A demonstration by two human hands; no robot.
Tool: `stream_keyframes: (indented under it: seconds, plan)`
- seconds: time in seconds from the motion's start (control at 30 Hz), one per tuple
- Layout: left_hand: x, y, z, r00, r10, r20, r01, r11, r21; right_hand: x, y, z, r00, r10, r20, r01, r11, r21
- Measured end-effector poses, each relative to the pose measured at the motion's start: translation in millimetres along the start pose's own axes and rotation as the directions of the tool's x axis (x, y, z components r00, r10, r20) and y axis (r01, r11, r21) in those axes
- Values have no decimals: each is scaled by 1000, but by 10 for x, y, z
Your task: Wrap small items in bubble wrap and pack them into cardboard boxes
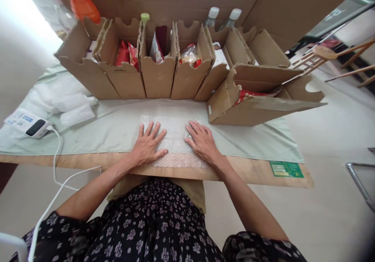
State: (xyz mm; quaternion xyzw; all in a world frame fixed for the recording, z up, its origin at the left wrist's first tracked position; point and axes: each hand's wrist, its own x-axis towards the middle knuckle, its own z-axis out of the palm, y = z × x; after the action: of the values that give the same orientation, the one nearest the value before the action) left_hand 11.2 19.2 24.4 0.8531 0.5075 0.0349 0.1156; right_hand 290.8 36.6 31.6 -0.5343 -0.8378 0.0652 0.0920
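Note:
A sheet of clear bubble wrap (174, 148) lies flat at the front of the table, its near part over the bare wooden edge. My left hand (148, 144) rests palm down on its left side, fingers spread, holding nothing. On the right side lies my right hand (202, 141), also palm down, with its fingers stretched out and slightly apart. Something small and shiny shows by the right fingertips, partly covered; I cannot make out what it is.
Cardboard bins (158, 78) with packets stand in a row behind the sheet. Another cardboard box (249, 107) stands angled at the right. Crumpled plastic wrap (77, 109) and a white device (33, 124) with a cable lie left. Capped bottles (211, 17) stand behind the bins.

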Motion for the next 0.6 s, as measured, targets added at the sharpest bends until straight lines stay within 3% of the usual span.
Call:
stream_keyframes:
  seconds: [0.17, 0.27, 0.37, 0.43, 0.53, 0.6]
  plan:
    - [-259, 0, -182, 996, 51, -68, -58, 992, -116, -727, 181, -243, 990, -132, -50, 137, 985, 108]
    - [-456, 79, -211, 987, 160, -17, -160, 972, -169, -1029, 113, -205, 978, -208, -28, 210, 976, 64]
    - [-577, 169, -156, 980, 193, 43, -184, 968, -169, -1018, 7, -63, 972, -177, -157, 189, 980, 67]
    - [-614, 186, -105, 983, 180, 29, -174, 972, -155, -930, -32, -45, 963, -128, -237, 173, 968, 181]
    - [-627, 95, -94, 991, 112, -68, -123, 975, -183, -810, -41, -201, 968, 15, -251, 104, 884, 456]
    - [-619, -25, -172, 989, 2, -149, -42, 963, -266, -733, -32, -350, 966, 155, -209, 9, 784, 621]
